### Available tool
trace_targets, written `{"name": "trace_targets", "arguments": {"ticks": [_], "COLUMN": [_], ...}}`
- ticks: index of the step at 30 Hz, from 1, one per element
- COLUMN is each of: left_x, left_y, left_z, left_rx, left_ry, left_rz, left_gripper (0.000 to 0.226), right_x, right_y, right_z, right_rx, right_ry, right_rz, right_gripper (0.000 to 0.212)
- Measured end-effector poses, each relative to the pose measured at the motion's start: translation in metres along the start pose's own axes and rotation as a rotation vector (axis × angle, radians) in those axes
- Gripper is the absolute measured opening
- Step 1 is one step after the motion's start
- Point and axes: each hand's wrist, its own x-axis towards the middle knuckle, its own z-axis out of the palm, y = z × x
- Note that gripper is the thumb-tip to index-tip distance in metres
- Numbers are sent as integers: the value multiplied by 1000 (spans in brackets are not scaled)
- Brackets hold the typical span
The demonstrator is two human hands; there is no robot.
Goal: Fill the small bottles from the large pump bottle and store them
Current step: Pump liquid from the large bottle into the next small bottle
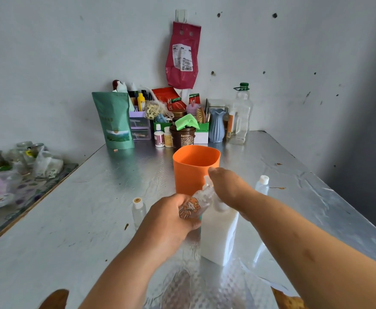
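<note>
Left fingers [188,227]: curled round the lower half of the stickered small bottle [197,202], gripping it.
Left hand [171,216]: raised off the table, just left of the large pump bottle [218,235].
Stickered small bottle: clear and tilted, with its neck pointing up and away under the right hand. The white tip there may be its own neck or the pump spout; which cannot be told.
Right fingers: hidden beyond the back of the hand, so it cannot be told whether they are bent round the pump head or laid flat on it.
Right hand [227,186]: lies on top of the pump head.
Large pump bottle: white, upright on the foil-covered table [93,219], directly in front of the orange tub [196,168].
Other small bottles: the left capped bottle [138,211] stands near the left hand, and the right capped bottle [262,186] stands beyond the right forearm. Both are upright and look unfilled.
Orange tub: open-topped and upright, probably the storage place.
Step in hand: filling, judged from the neck held at the spout. Whitish patches show inside the bottle, but the level cannot be judged.
Next move calls for: a straight downward press on the pump while the left hand keeps the narrow neck under the spout. Any drift would send liquid down the sticker and onto the foil.
</note>
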Motion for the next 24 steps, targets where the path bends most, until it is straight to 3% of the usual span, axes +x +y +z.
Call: {"name": "trace_targets", "arguments": {"ticks": [12, 17, 24], "left_x": [-2, 0, 2], "left_y": [8, 5, -3], "left_z": [-6, -4, 2], "left_rx": [10, -1, -8], "left_ry": [20, 10, 11], "left_rz": [14, 13, -4], "left_gripper": [24, 24, 22], "right_x": [1, 4, 6], "right_y": [-2, -5, 0], "right_z": [-9, -8, 7], "right_rx": [58, 41, 140], "right_ry": [-12, -5, 34], "right_rz": [11, 31, 108], "right_gripper": [11, 41, 43]}}
